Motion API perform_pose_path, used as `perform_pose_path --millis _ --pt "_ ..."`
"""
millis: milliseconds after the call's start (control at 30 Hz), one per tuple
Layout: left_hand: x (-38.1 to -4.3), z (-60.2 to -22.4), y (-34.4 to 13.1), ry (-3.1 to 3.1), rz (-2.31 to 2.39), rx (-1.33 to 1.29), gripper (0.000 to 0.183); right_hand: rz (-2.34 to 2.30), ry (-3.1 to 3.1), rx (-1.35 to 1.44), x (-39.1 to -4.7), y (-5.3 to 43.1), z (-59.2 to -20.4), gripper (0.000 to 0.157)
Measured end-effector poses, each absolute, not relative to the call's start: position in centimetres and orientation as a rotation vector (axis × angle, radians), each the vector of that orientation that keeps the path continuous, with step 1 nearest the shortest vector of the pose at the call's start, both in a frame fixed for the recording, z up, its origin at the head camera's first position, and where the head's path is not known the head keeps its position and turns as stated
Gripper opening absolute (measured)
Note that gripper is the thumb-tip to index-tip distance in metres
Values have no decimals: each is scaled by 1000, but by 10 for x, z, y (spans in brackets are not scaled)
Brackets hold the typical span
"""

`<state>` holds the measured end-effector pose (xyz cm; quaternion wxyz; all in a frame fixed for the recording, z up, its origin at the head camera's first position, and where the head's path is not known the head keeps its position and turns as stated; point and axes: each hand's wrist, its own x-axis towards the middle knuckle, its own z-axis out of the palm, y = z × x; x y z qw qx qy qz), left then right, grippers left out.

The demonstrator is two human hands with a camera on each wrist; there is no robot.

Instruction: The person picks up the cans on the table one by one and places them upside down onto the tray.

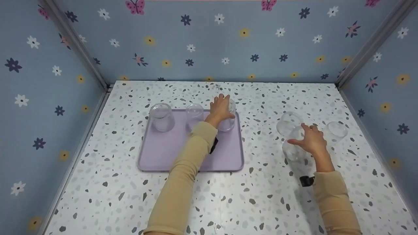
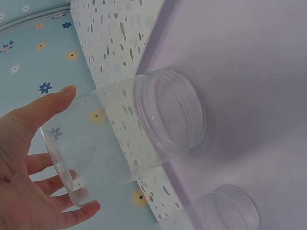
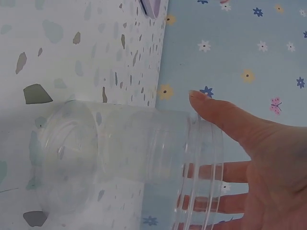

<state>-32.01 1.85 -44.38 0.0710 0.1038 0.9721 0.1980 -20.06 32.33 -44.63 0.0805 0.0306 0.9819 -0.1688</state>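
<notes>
A clear jar (image 2: 115, 143) stands on the back right corner of the lilac tray (image 1: 163, 153). My left hand (image 1: 220, 109) holds its upper end, with the thumb on one side and the fingers curled round the other. The jar's ringed end rests on the tray. Right of the tray, my right hand (image 1: 312, 140) grips a second clear jar (image 3: 129, 148) round its ringed upper rim. Fingers show through its wall, and the thumb lies at the rim. That jar's lower end is over the speckled table. Its contact with the table is hard to make out.
Two more clear jars, one left (image 1: 162, 117) and one in the middle (image 1: 194, 114), stand along the tray's back edge. Near my right hand are another jar (image 1: 287, 122) behind and one (image 1: 337, 129) to the right. Flowered panels (image 1: 222, 42) enclose the table (image 1: 228, 202).
</notes>
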Motion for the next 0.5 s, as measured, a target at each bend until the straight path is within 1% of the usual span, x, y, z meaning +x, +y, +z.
perform_pose_path --millis 500 --pt "-316 -449 20 2979 557 391 87 -481 2953 90 -199 324 -446 91"
